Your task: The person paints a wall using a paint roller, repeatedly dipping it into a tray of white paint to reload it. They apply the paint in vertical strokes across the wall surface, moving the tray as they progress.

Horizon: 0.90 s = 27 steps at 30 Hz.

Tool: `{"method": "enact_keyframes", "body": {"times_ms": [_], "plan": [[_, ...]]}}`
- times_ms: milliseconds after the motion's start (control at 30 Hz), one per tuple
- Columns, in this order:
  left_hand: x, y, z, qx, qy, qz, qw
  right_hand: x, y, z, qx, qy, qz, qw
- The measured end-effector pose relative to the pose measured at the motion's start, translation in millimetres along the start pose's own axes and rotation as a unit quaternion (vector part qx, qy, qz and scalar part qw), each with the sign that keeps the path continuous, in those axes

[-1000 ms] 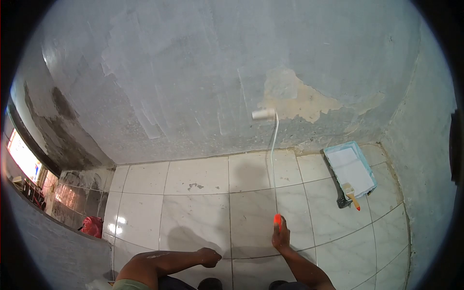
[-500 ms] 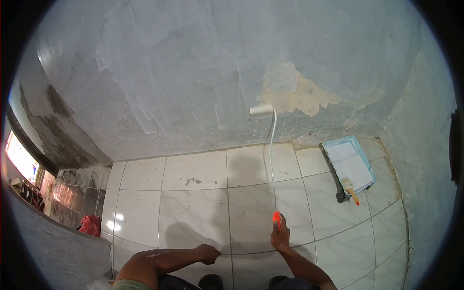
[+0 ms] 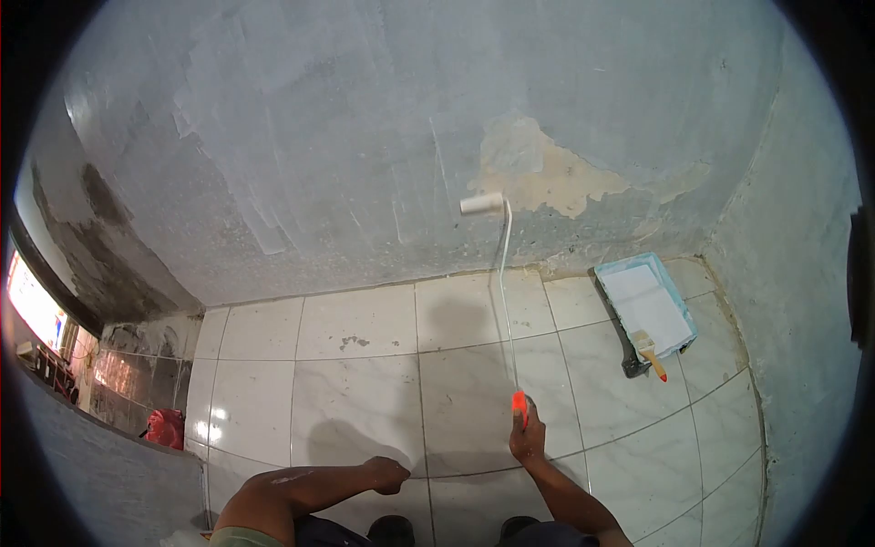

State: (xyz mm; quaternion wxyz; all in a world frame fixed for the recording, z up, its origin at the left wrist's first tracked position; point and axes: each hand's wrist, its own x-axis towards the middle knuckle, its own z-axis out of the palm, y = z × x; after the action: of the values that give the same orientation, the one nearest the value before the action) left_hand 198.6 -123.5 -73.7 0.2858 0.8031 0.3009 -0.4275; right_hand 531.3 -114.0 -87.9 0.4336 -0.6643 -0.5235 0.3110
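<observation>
My right hand [image 3: 527, 434] is wrapped round the orange handle [image 3: 519, 404] of a long-framed paint roller [image 3: 508, 301]. Its white roller sleeve [image 3: 481, 203] is up at the low part of the grey wall [image 3: 319, 164], just left of and below a bare beige patch [image 3: 547, 178]. My left hand [image 3: 388, 475] hangs low over the floor in a loose fist, with nothing showing in it.
To the right on the tiled floor [image 3: 355, 392] stands a blue-rimmed paint tray [image 3: 676, 278] of white paint. A paintbrush [image 3: 654, 360] lies across its near edge. At the left are a red bag [image 3: 166, 428] and a bright opening [image 3: 38, 296]. A side wall [image 3: 811, 273] rises at right.
The view has swung slightly to the right, so wall, tray and floor appear shifted left. The roller sleeve stays beside the beige patch, and both hands keep their hold and shape.
</observation>
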Motion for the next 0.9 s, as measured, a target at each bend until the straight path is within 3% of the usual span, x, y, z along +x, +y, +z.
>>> {"method": "enact_keyframes", "body": {"times_ms": [100,267,500,600,900], "plan": [[-4,1,-3,0.000,0.015,-0.006,1.000,-20,30,8,-0.050,-0.019,0.025,0.998],[2,-10,21,-0.008,0.008,0.003,1.000,-39,25,-12,-0.002,-0.021,0.062,0.998],[1,-17,14,-0.023,0.060,0.000,0.998,-35,60,-37,-0.031,0.032,0.037,0.998],[3,-14,15,0.002,0.013,-0.013,1.000,-22,65,-37,-0.040,0.032,0.028,0.998],[5,-13,17,-0.009,0.013,0.007,1.000,20,21,-47,0.013,0.038,-0.002,0.999]]}}
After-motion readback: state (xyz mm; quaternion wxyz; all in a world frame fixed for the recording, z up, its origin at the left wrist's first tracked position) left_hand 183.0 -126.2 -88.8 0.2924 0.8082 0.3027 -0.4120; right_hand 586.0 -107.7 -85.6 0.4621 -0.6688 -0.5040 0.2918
